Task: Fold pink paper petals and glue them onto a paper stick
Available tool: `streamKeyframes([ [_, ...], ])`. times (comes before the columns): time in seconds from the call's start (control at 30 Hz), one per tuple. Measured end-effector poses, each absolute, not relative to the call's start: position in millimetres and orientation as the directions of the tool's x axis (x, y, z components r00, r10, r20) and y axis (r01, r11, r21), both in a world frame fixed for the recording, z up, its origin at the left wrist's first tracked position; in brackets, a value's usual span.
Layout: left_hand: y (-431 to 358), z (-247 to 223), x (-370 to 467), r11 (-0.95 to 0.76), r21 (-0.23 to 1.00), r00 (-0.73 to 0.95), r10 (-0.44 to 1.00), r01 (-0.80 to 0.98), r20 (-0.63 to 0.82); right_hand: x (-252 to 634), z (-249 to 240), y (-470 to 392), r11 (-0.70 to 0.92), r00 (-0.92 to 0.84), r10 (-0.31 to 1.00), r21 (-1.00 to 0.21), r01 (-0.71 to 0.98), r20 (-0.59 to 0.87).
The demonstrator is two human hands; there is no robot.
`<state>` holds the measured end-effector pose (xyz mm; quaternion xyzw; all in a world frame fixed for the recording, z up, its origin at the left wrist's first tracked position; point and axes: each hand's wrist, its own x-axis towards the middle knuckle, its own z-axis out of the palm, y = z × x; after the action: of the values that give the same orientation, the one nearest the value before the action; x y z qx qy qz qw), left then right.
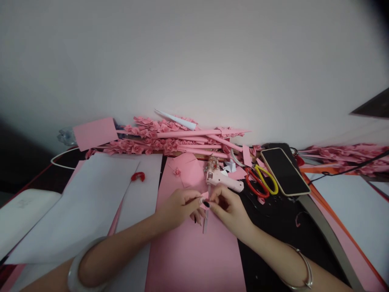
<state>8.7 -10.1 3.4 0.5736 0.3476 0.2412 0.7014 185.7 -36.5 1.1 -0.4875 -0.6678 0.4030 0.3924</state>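
Observation:
My left hand (181,207) pinches a small piece of pink paper (205,195) between thumb and fingers. From the other side, my right hand (228,207) has its thumb and fingertips closed on the same piece. Just beyond them lies a pale pink hot glue gun (225,179), its nozzle end dark with residue. A clear glue stick (205,225) extends towards me beneath my hands. Under all this is a large pink sheet (194,259). Further up that sheet are some pink paper cutouts (191,168) and a tiny pink paper flower (176,172).
Scissors (261,181) with red and yellow handles lie right of the glue gun, beside a phone (285,171). Pink paper flower stems (182,138) are heaped along the wall. White sheets (91,202) cover the left; more sheets (349,211) lie at right.

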Motion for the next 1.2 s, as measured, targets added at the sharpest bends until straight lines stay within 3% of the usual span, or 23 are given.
streamKeyframes([
  [0.3, -11.0, 5.9, 8.5, 0.242, 0.968, 0.651, 0.725, 0.064, -0.224, 185.7, -0.5, -34.9, 0.202, -0.158, 0.975, -0.923, 0.326, 0.158],
  [0.7, -9.2, 2.4, 8.4, 0.227, 0.968, 0.616, 0.748, 0.111, -0.246, 187.1, 2.4, -38.8, 0.445, -0.276, 0.893, -0.793, 0.416, 0.356],
  [1.2, -8.0, 1.7, 7.7, 0.254, 0.963, 0.595, 0.761, 0.091, -0.257, 189.3, 6.3, -34.9, 0.397, -0.309, 0.911, -0.789, 0.469, 0.274],
])
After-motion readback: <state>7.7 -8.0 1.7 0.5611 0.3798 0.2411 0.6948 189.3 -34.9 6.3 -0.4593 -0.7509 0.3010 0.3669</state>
